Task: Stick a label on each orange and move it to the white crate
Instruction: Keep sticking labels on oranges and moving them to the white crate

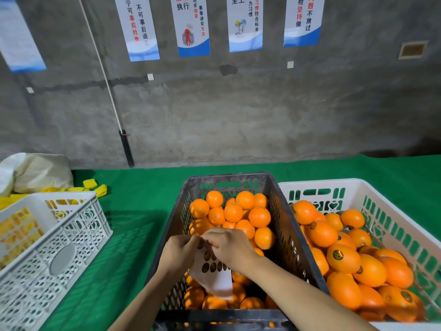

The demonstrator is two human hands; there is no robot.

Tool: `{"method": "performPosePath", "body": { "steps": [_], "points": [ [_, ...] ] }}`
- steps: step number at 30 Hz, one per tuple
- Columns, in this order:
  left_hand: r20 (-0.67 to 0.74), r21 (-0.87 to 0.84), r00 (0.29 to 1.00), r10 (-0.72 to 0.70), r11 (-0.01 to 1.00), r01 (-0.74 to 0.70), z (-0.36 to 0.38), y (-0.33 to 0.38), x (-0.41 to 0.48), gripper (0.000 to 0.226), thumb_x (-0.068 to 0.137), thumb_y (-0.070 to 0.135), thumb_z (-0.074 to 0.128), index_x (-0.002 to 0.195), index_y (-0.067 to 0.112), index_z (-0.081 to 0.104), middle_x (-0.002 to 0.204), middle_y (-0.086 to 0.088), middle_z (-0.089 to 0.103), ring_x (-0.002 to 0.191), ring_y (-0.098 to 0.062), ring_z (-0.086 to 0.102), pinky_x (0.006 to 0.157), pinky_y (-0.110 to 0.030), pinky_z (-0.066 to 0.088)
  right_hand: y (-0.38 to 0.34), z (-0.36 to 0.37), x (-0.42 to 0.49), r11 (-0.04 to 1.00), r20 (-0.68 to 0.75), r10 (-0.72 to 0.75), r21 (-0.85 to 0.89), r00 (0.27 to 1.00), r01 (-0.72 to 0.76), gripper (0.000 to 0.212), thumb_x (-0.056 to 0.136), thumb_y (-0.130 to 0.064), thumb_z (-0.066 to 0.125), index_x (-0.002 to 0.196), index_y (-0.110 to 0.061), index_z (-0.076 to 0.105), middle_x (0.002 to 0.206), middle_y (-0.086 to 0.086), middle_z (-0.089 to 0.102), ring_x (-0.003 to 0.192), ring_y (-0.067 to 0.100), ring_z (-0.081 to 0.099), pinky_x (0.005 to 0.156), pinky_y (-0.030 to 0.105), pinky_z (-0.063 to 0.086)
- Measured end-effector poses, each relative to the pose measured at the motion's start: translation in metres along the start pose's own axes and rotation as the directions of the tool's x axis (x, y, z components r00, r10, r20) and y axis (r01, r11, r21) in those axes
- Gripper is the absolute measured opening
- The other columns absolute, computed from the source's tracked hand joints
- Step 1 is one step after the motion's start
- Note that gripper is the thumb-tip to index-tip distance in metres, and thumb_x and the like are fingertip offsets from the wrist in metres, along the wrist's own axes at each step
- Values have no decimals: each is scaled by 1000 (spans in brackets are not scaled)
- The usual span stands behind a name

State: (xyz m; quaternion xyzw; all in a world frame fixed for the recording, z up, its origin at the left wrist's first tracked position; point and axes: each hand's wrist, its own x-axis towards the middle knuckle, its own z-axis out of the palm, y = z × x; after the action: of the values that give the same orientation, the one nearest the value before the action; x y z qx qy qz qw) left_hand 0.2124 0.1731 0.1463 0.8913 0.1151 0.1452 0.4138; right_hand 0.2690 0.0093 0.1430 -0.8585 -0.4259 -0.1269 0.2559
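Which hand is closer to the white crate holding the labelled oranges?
Right. The right hand hovers over the black crate, toward the white crate; the left hand is beside it, farther off.

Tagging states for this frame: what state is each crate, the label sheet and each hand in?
black crate: part full of unlabelled oranges.
right white crate: heaped with labelled oranges.
left white crate: holds yellow items.
label sheet: held over black crate.
left hand: pinches sheet's top.
right hand: pinches at sheet's top.
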Motion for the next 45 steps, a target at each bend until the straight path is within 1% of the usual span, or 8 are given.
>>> {"method": "performPosePath", "body": {
  "steps": [17, 24, 28, 32, 35, 38, 41, 45],
  "points": [
    [23, -79, 1000, -15, 997, 16, -1, 2, 0, 54, 93, 26, 60, 45, 21, 36, 44, 3, 35, 43, -7, 28, 43, -22, 19, 1, 2, 2, 997, 37, 69, 44, 997, -70, 36, 95, -11, 50, 128, -19, 62, 134, -6, 58, 112, 19, 57, 82, 36, 51],
    [76, -229, 995, -72, 970, 88, -7, 6, -2, 49, 97, 35, 59, 54, 12, 53, 51, 0, 46, 50, -12, 40, 52, -25, 31, 0, 0, 5, 957, 31, 208, 199, 978, -210, 22, 99, -28, 51, 117, -31, 64, 118, -12, 60, 104, 10, 56, 84, 35, 50],
    [91, -405, 973, -212, 885, 231, -7, 12, -1, 46, 98, 36, 59, 73, -1, 71, 62, -6, 58, 59, -19, 48, 56, -28, 37, 5, 1, 4, 944, 49, 238, 222, 970, -243, 28, 100, -25, 53, 125, -28, 66, 127, -12, 60, 114, 9, 54, 95, 29, 47],
    [159, -382, 974, -163, 899, 213, -7, 11, -3, 36, 96, 28, 63, 75, 1, 75, 69, -7, 72, 60, -20, 62, 56, -25, 46, 4, 2, 3, 952, 52, 212, 214, 976, -218, 27, 101, -29, 51, 122, -27, 68, 126, -13, 63, 114, 6, 55, 95, 26, 47],
    [149, -363, 978, -146, 912, 192, -8, 10, -3, 42, 96, 27, 63, 67, -3, 65, 62, -8, 57, 58, -21, 47, 57, -30, 38, 2, 3, 2, 950, 46, 208, 228, 977, -213, 29, 100, -33, 52, 122, -26, 68, 124, -12, 64, 112, 6, 56, 94, 23, 47],
    [160, -406, 974, -163, 888, 215, -10, 9, -3, 45, 96, 27, 64, 76, -14, 62, 64, -10, 51, 61, -20, 42, 56, -29, 36, 1, 5, 3, 956, 57, 182, 223, 982, -190, 31, 99, -31, 52, 124, -22, 68, 123, -7, 65, 110, 9, 56, 89, 17, 43],
    [166, -416, 974, -156, 884, 213, -11, 9, -4, 42, 95, 25, 65, 74, -11, 63, 63, -10, 51, 60, -20, 41, 58, -31, 35, -1, 4, 4, 953, 72, 169, 243, 983, -181, 31, 98, -30, 53, 124, -23, 68, 119, -9, 65, 106, 7, 57, 83, 15, 40],
    [183, -424, 969, -166, 876, 230, -11, 10, -4, 36, 94, 19, 64, 68, -6, 64, 64, -10, 49, 58, -19, 41, 53, -28, 36, -2, 2, 3, 959, 47, 170, 222, 984, -177, 31, 97, -29, 54, 125, -26, 67, 124, -11, 64, 110, 7, 56, 89, 17, 44]
  ]
}}
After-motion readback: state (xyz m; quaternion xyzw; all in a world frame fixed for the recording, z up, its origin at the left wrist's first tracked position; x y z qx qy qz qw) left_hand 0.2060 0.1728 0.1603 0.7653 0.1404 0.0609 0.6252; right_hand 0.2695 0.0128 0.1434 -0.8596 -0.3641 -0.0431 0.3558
